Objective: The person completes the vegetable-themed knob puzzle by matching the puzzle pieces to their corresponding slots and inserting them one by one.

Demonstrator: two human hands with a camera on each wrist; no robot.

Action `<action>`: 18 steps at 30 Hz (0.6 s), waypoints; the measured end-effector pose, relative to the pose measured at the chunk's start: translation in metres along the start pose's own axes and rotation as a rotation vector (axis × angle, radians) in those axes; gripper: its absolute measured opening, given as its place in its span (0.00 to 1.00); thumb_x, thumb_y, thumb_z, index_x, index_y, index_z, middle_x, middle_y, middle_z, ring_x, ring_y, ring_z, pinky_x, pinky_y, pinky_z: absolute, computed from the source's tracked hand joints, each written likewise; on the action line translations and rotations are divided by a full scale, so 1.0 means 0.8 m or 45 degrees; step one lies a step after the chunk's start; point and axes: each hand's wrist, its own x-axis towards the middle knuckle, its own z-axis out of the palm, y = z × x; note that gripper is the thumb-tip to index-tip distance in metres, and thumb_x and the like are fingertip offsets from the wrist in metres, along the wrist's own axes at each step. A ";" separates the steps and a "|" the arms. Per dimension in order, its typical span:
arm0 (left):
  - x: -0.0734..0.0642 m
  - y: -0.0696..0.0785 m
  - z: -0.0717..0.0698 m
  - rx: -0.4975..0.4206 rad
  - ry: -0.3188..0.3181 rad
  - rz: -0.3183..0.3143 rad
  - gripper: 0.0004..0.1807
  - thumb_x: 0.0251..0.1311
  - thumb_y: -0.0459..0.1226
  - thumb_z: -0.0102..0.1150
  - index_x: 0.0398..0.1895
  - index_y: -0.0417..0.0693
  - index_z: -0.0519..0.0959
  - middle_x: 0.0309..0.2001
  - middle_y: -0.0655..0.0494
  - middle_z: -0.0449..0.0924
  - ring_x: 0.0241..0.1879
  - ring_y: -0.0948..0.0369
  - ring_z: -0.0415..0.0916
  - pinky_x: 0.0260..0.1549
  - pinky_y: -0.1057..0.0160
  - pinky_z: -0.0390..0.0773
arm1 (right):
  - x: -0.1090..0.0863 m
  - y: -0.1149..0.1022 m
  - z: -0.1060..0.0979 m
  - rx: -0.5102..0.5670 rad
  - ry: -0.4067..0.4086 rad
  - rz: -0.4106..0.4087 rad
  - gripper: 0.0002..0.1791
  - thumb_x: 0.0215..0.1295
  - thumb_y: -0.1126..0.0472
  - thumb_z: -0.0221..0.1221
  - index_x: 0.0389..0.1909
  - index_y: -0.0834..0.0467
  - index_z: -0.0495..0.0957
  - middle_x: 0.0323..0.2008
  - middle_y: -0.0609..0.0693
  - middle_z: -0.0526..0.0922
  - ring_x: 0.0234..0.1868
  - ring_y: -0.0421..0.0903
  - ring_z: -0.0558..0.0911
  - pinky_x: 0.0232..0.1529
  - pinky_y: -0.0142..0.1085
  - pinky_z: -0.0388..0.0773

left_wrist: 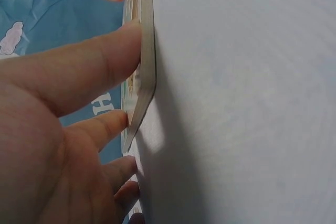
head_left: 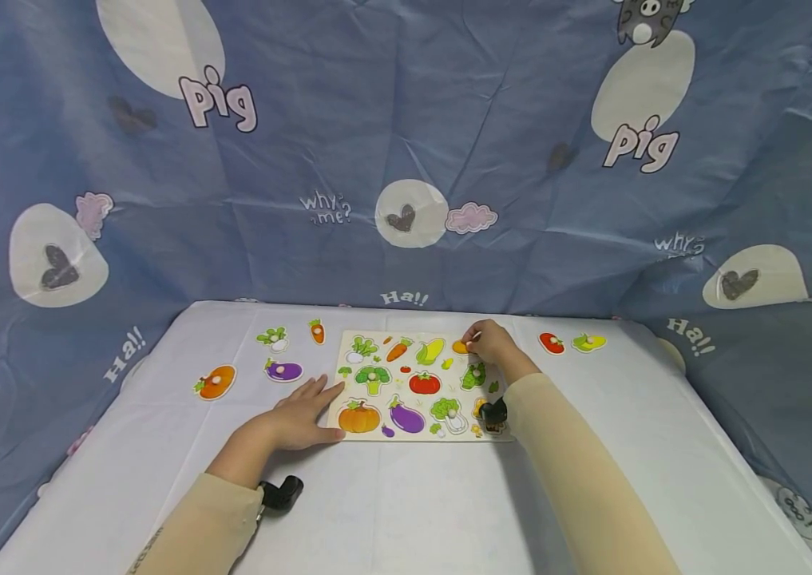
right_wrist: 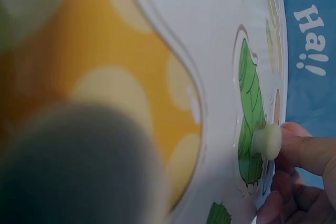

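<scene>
My right hand [head_left: 493,343] is at the top right corner of a white vegetable puzzle board [head_left: 384,381]. Its thumb and fingers pinch the small knob of an orange puzzle piece [head_left: 460,347], which lies over that corner, partly covered by the fingers. Beside that hand, a green leafy piece [right_wrist: 251,114] with a pale knob [right_wrist: 269,141] sits in its recess. My left hand [head_left: 303,419] rests against the board's left side, fingers spread; in the left wrist view its thumb [left_wrist: 113,56] touches the board's front edge [left_wrist: 147,51].
Loose turnip [head_left: 274,339], carrot [head_left: 317,331], eggplant [head_left: 283,370] and pumpkin [head_left: 215,382] pieces lie left of the board. Tomato [head_left: 552,343] and corn [head_left: 588,343] pieces lie to its right. A blue printed cloth [head_left: 348,271] hangs behind the white table [head_left: 391,511].
</scene>
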 end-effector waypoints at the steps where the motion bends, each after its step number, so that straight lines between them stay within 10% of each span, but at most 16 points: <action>1: 0.000 0.000 0.000 0.001 0.000 0.000 0.48 0.60 0.57 0.63 0.79 0.48 0.56 0.79 0.37 0.45 0.77 0.37 0.39 0.69 0.30 0.45 | 0.001 0.000 0.000 0.002 0.000 0.008 0.03 0.70 0.66 0.60 0.40 0.58 0.83 0.43 0.55 0.82 0.42 0.49 0.77 0.45 0.39 0.75; 18: 0.000 -0.001 0.000 0.006 0.008 0.010 0.48 0.60 0.58 0.63 0.79 0.47 0.57 0.78 0.36 0.45 0.77 0.37 0.39 0.69 0.30 0.46 | 0.003 0.005 -0.011 0.051 -0.034 0.024 0.04 0.69 0.63 0.63 0.42 0.58 0.81 0.44 0.55 0.82 0.42 0.50 0.79 0.43 0.39 0.77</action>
